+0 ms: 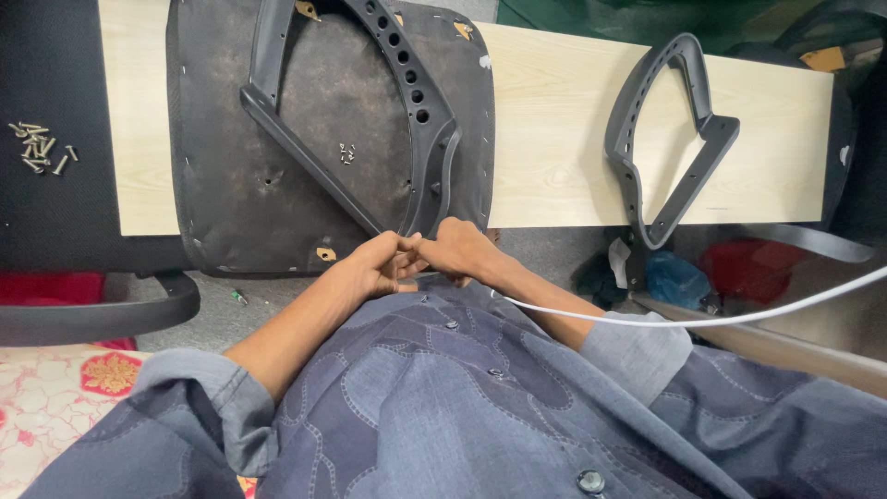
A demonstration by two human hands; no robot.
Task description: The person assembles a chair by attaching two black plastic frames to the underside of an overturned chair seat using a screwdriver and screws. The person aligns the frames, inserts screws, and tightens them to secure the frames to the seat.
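Down from the head camera, both hands meet at the near edge of an upside-down chair seat (277, 176). The left hand (379, 263) and the right hand (462, 248) have their fingertips pressed together, right where the pointed end of a black plastic armrest (407, 102) touches the seat. Both hands are curled and pinching, but what they pinch is too small to see, so I cannot tell if it is a screw or nothing at all.

The seat lies on a pale wooden board (564, 129). The armrest lies flat on top of the seat, with a row of round holes along one side. A few small screws (346, 153) sit loose in the middle of the seat, inside the armrest's loop.

To do this bit well, I think the fingers should keep the small part straight over its hole, and the armrest should not slide.

A second armrest (665, 139) lies on the board well to the right, hanging a little over the near edge. More screws (42, 148) lie in a little pile far left on a black surface (55, 203). No box or bowl holds them. A white cable (702, 319) crosses over the right arm.
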